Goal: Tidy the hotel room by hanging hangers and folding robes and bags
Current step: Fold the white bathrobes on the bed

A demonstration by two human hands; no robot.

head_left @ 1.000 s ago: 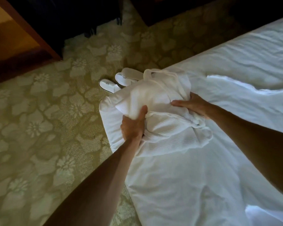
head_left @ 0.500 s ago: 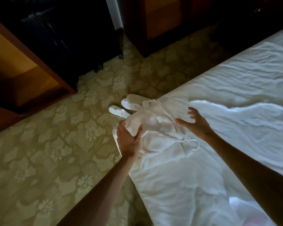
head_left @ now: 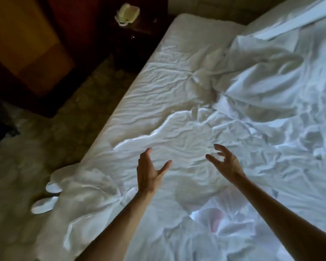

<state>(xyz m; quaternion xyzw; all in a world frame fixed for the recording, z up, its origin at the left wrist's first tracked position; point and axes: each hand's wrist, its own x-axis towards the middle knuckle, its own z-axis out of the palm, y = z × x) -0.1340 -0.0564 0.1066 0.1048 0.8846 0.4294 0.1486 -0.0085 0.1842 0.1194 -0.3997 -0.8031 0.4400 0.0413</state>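
Both bare forearms reach up from the lower edge toward the middle of the frame. The left hand [head_left: 149, 173] is spread, thumb out to the right, holding nothing. The right hand [head_left: 225, 162] is empty too, fingers loosely bent.

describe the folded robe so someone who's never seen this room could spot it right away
Start at the big white bed and follow its floor-side edge toward the camera. The folded robe lies at that near edge, beside the white slippers on the carpet. Unlike the flat sheet, it is a thick bundle.
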